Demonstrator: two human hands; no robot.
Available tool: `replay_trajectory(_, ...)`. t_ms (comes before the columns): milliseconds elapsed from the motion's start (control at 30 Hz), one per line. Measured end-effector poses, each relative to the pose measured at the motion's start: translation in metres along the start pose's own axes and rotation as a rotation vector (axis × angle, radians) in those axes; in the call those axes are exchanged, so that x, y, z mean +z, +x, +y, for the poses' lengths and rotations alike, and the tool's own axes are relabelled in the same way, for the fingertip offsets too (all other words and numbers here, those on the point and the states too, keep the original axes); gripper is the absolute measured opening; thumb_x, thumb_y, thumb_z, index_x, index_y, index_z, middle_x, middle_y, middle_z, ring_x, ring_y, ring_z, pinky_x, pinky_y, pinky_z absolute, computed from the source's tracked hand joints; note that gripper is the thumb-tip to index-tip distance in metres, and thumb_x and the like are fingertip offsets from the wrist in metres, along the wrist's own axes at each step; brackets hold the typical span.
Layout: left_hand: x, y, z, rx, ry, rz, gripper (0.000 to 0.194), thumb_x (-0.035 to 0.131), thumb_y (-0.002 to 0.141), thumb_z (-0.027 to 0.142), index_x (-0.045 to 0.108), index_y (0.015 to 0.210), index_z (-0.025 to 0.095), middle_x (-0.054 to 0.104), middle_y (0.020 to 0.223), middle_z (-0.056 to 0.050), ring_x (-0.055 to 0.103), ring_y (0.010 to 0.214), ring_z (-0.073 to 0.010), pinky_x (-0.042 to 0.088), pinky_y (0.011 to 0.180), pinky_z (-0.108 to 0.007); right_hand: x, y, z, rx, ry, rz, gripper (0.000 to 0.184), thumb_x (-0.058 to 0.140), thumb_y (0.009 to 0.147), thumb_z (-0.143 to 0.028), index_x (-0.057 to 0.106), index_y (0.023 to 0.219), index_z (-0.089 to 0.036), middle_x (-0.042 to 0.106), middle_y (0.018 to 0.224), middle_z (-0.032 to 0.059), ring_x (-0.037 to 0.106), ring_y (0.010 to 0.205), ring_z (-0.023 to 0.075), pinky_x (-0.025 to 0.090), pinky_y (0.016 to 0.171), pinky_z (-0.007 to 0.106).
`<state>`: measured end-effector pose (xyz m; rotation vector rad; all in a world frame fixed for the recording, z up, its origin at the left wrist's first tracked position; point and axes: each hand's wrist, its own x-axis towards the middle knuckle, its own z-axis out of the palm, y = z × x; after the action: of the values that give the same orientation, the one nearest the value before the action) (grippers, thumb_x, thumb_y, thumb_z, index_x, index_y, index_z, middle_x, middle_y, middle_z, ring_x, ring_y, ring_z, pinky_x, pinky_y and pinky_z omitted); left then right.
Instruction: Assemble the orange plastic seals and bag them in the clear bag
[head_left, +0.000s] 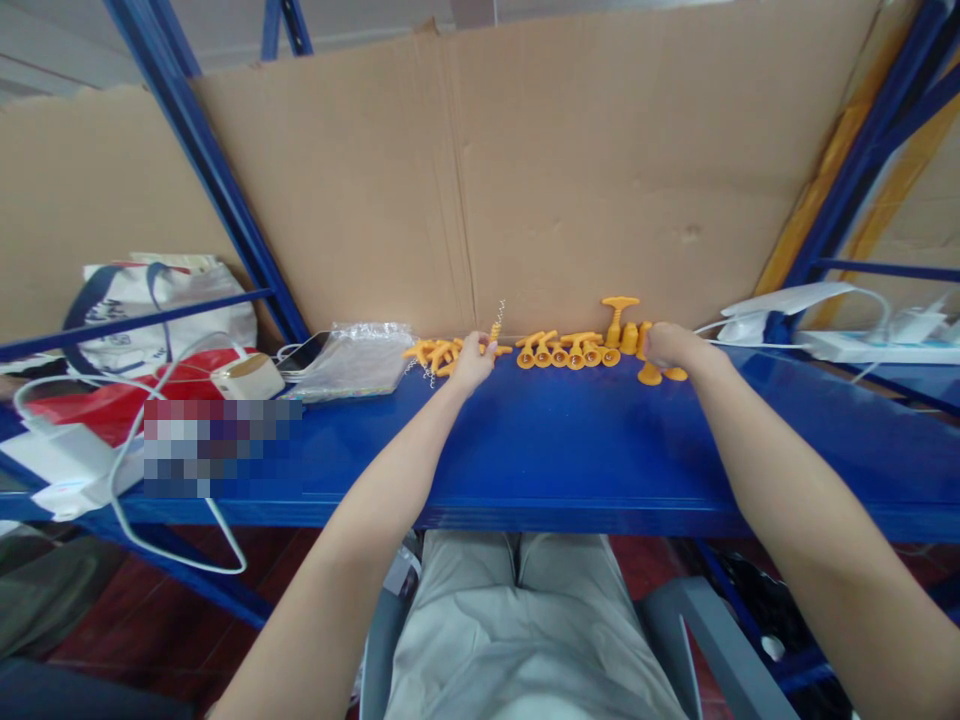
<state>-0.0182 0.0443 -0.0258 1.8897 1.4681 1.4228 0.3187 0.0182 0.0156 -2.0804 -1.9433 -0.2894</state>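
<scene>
Against a creased brown cardboard panel (600,170), my blue metal shelf (540,440) carries a crinkled clear plastic bag (356,365) to the left and a white power strip (847,347) at the far right. My left hand (474,367) pinches a yellow plastic handle with a thin silver spiral (497,326) pointing up, beside a jumbled heap of yellow plastic handles (435,354). Yellow bell-ended plastic pieces (575,356) lie in a row between my hands. My right hand (670,347) covers that row's right end; its fingertips are hidden, so I can't tell its grip.
</scene>
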Motion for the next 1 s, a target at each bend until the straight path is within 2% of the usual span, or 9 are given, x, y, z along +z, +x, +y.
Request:
replay_trajectory(100, 0.0, -0.001, -0.001, 0.047, 0.065, -0.04, 0.006, 0.057, 0.09, 0.017, 0.052, 0.09, 0.02, 0.063, 0.098, -0.006, 0.063, 0.098, -0.0191, 0.051, 0.089, -0.034, -0.003, -0.005, -0.012, -0.057, -0.028, -0.115, 0.018, 0.068, 0.068, -0.008, 0.077, 0.08, -0.019, 0.075, 0.075, 0.0122, 0.072, 0.081, 0.0276, 0.055, 0.07, 0.033)
replay_trajectory(233, -0.001, -0.005, 0.004, 0.141, 0.212, -0.078, 0.004, 0.055, 0.092, 0.015, 0.054, 0.091, 0.02, 0.065, 0.108, -0.008, 0.061, 0.106, -0.021, 0.048, 0.098, -0.037, -0.006, -0.016, -0.037, -0.124, 0.005, -0.063, 0.035, 0.06, 0.071, -0.005, 0.077, 0.098, -0.019, 0.077, 0.093, 0.0102, 0.072, 0.091, 0.0243, 0.053, 0.076, 0.03)
replay_trajectory(367, -0.003, -0.014, 0.012, 0.2, 0.378, -0.125, 0.005, 0.053, 0.095, 0.02, 0.056, 0.099, 0.021, 0.066, 0.113, -0.008, 0.061, 0.113, -0.0246, 0.046, 0.099, -0.04, -0.007, -0.022, -0.05, -0.099, 0.006, -0.045, 0.038, 0.057, 0.074, -0.005, 0.077, 0.104, -0.019, 0.078, 0.099, 0.0102, 0.072, 0.095, 0.0248, 0.052, 0.081, 0.031)
replay_trajectory(567, -0.004, -0.022, 0.016, 0.229, 0.457, -0.267, 0.007, 0.052, 0.097, 0.022, 0.056, 0.103, 0.021, 0.07, 0.106, -0.009, 0.066, 0.102, -0.0249, 0.049, 0.09, -0.036, -0.006, -0.02, -0.043, -0.068, 0.002, -0.051, 0.037, 0.057, 0.075, -0.004, 0.076, 0.105, -0.016, 0.077, 0.099, 0.0118, 0.071, 0.095, 0.0239, 0.052, 0.08, 0.03)
replay_trajectory(700, -0.005, -0.02, 0.014, 0.301, 0.441, -0.309, 0.006, 0.051, 0.096, 0.02, 0.054, 0.1, 0.021, 0.069, 0.108, -0.008, 0.065, 0.1, -0.0228, 0.05, 0.089, -0.036, -0.004, -0.018, -0.036, -0.04, 0.027, -0.075, 0.02, 0.065, 0.078, -0.015, 0.075, 0.095, -0.012, 0.075, 0.095, 0.0149, 0.07, 0.093, 0.0271, 0.053, 0.077, 0.033)
replay_trajectory(767, -0.006, -0.019, 0.013, 0.322, 0.429, -0.312, 0.005, 0.051, 0.095, 0.019, 0.054, 0.097, 0.021, 0.069, 0.107, -0.008, 0.065, 0.099, -0.0223, 0.051, 0.089, -0.036, -0.002, -0.017, -0.031, -0.006, 0.08, -0.118, 0.013, 0.068, 0.079, -0.022, 0.073, 0.087, -0.013, 0.074, 0.088, 0.0143, 0.07, 0.089, 0.0277, 0.053, 0.076, 0.034)
replay_trajectory(867, -0.006, -0.019, 0.013, 0.339, 0.42, -0.314, 0.004, 0.052, 0.093, 0.017, 0.054, 0.095, 0.021, 0.069, 0.105, -0.008, 0.064, 0.098, -0.022, 0.051, 0.088, -0.036, 0.006, -0.013, -0.024, 0.017, 0.208, -0.218, 0.013, 0.072, 0.079, -0.026, 0.071, 0.078, -0.014, 0.071, 0.078, 0.0126, 0.07, 0.081, 0.0275, 0.053, 0.073, 0.036)
replay_trajectory(1000, -0.005, -0.021, 0.016, 0.34, 0.432, -0.318, 0.005, 0.053, 0.092, 0.014, 0.055, 0.093, 0.019, 0.069, 0.103, -0.009, 0.064, 0.096, -0.0219, 0.05, 0.088, -0.035, 0.02, -0.01, -0.023, -0.063, 0.283, -0.316, 0.014, 0.075, 0.077, -0.027, 0.069, 0.075, -0.014, 0.071, 0.076, 0.0127, 0.069, 0.076, 0.0271, 0.053, 0.073, 0.039)
